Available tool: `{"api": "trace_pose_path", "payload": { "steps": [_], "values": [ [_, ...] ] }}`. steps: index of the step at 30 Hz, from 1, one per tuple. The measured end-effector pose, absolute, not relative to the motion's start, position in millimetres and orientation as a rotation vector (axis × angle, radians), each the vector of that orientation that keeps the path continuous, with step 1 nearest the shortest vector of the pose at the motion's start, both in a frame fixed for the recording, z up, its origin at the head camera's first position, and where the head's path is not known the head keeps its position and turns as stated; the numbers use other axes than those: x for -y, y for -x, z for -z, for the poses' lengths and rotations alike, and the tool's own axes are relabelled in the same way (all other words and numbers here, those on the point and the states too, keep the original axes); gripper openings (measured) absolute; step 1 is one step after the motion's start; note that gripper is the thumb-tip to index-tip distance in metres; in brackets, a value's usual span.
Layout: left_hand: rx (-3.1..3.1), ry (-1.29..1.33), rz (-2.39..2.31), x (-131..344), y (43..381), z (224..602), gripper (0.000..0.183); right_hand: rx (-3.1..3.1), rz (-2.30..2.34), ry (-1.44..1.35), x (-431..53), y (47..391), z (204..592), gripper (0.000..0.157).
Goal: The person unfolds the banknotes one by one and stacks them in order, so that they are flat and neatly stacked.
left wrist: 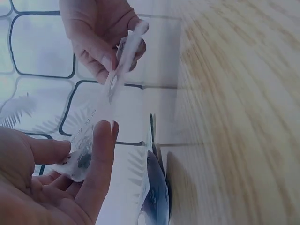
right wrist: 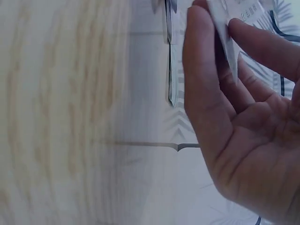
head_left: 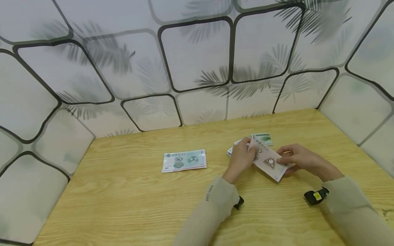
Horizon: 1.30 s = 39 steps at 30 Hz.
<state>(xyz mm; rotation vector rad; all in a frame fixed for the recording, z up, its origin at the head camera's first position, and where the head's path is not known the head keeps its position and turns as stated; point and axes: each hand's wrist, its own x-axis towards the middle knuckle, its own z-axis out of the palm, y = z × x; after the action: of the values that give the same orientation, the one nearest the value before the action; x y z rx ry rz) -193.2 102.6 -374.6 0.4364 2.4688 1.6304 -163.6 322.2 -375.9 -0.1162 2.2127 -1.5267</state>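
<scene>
A pinkish play banknote point(head_left: 267, 160) with a round printed figure is held above the table between both hands. My left hand point(head_left: 243, 155) pinches its upper left end between thumb and fingers. At the lower right end, my right hand point(head_left: 303, 160) pinches it with thumb and fingers. Seen from the left wrist, the banknote point(left wrist: 112, 91) stands nearly edge-on between the two hands. In the right wrist view its corner point(right wrist: 225, 42) shows between the thumb and fingers. Green and bluish banknotes point(head_left: 264, 138) lie on the table behind, partly hidden by the left hand and the held note.
Left of the hands, a small pile of teal banknotes point(head_left: 184, 160) marked 50 lies on the wooden table point(head_left: 138, 198). A patterned wall covering point(head_left: 200, 54) with leaf shadows rises behind the table and along both sides.
</scene>
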Motion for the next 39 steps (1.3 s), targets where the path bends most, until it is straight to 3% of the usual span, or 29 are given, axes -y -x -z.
{"api": "trace_pose_path", "payload": {
  "steps": [9,19,32,39],
  "values": [
    [-2.403,-0.423,-1.618,-88.0,200.2,384.6,0.025,-2.268,1.600,0.034,-327.1,163.5,374.4,0.022],
    [-2.360,-0.349,-1.740,-78.1,205.3,378.4,0.019,-2.312,1.586,0.032,-330.8,167.2,374.3,0.036],
    [-2.478,-0.373,-1.711,-63.9,213.2,380.2,0.023,-2.296,1.792,0.011,-333.9,166.3,375.6,0.018],
    [-2.480,-0.370,-1.711,-54.4,215.5,377.5,0.023,-2.272,1.883,-0.004,-332.3,167.2,375.2,0.017]
  ]
}}
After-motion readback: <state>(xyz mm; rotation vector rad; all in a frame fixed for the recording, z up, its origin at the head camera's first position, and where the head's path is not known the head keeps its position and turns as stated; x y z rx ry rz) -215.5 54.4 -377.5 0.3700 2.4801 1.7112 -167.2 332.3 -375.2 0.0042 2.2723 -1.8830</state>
